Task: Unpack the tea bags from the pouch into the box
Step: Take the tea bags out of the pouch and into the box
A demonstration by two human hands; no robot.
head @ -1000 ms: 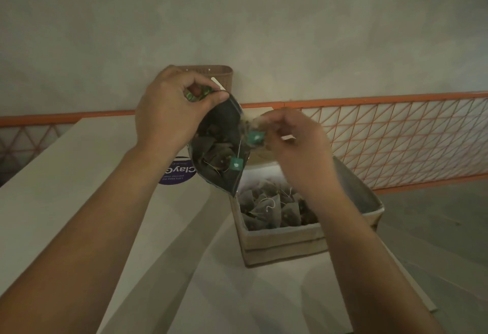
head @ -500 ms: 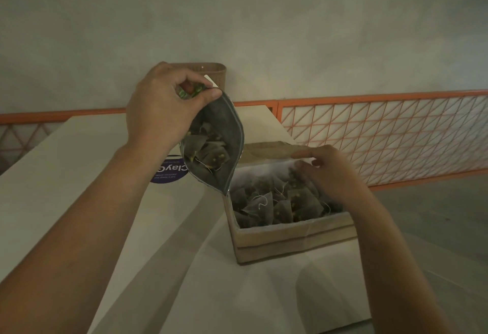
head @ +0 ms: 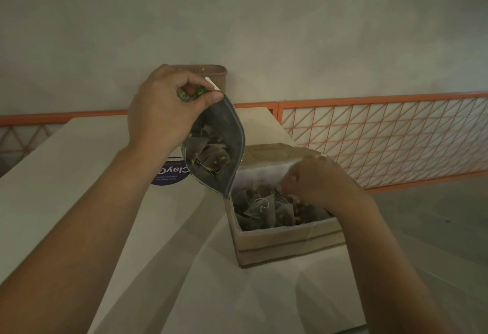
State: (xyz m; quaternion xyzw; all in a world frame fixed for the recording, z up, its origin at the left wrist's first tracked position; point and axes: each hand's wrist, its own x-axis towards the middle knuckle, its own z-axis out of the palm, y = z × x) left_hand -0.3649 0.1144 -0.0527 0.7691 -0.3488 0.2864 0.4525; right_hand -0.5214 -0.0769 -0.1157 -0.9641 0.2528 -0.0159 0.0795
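Left hand point(head: 161, 111) pinches the tilted grey foil pouch point(head: 219, 148) open; right hand point(head: 314, 180), fingers curled and hidden, is in the brown cardboard box point(head: 285, 241) — remaining mesh tea bags point(head: 211, 156) may spill onto the counter point(head: 105, 175).

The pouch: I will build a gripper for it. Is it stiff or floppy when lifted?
Probably floppy: the pouch hangs from the left hand pinching its top edge, its mouth bowed open. Likely light, since the tea bags inside look small and thin.

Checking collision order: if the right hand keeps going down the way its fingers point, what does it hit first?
Most likely the tea bags piled in the box. The right hand is over the open box with its fingers curled down toward them; depth is unclear, so it may already touch.
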